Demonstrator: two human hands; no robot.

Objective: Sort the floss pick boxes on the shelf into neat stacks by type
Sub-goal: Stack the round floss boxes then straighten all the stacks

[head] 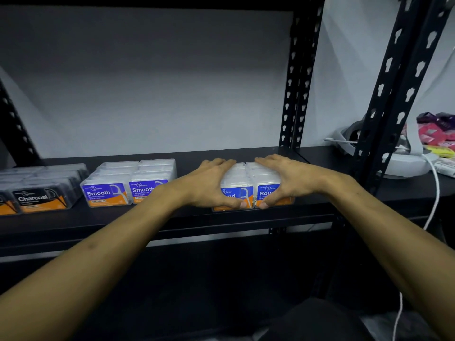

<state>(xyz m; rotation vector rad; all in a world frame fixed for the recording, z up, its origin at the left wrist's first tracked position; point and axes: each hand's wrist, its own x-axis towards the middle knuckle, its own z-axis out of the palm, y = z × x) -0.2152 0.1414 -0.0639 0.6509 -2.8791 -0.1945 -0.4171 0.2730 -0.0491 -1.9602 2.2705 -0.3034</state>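
While both arms reach over the black shelf [172, 219], the left hand [212, 187] and right hand [285, 179] clasp the Round floss boxes [242, 179] from either side, each grip curled around them, thumbs pressing the front labels. To their left sit the Smooth boxes [128, 182], and farther left the Charcoal boxes [41, 187]. A white headset [403, 158] lies right of the upright.

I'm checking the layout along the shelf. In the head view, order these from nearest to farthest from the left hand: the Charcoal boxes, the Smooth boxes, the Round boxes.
1. Round boxes: under the left hand itself, which rests on their left side.
2. Smooth boxes: next group to the left, mid-shelf.
3. Charcoal boxes: far left end of the shelf.
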